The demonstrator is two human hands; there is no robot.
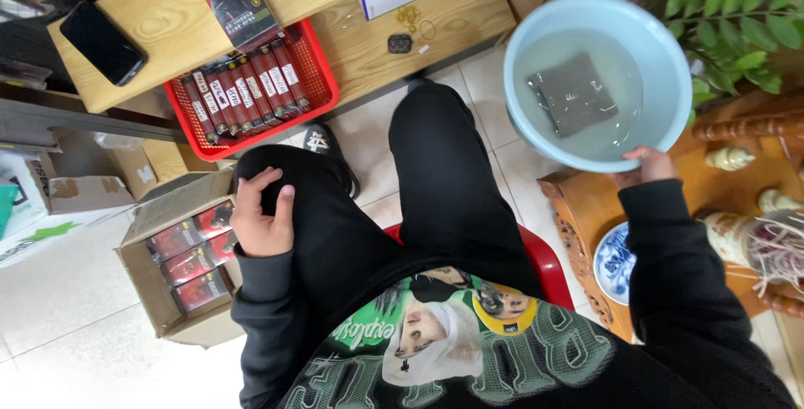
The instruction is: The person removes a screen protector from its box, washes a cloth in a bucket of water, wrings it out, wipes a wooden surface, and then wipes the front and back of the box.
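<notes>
Basin (536,49), pale blue and part-filled with water, held level out to the right beside the plant (737,24), keeping the soaked grey cloth (576,93) submerged. Right hand (646,165) clamped on its near rim. Left hand (261,215) resting empty, loosely curled, on the thigh.

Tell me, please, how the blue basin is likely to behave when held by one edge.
The basin holds water with a dark cloth sunk in it, so it probably feels heavy and may slosh if tilted. Only the right hand grips its rim, so it may sag or tip away from that side.
</notes>
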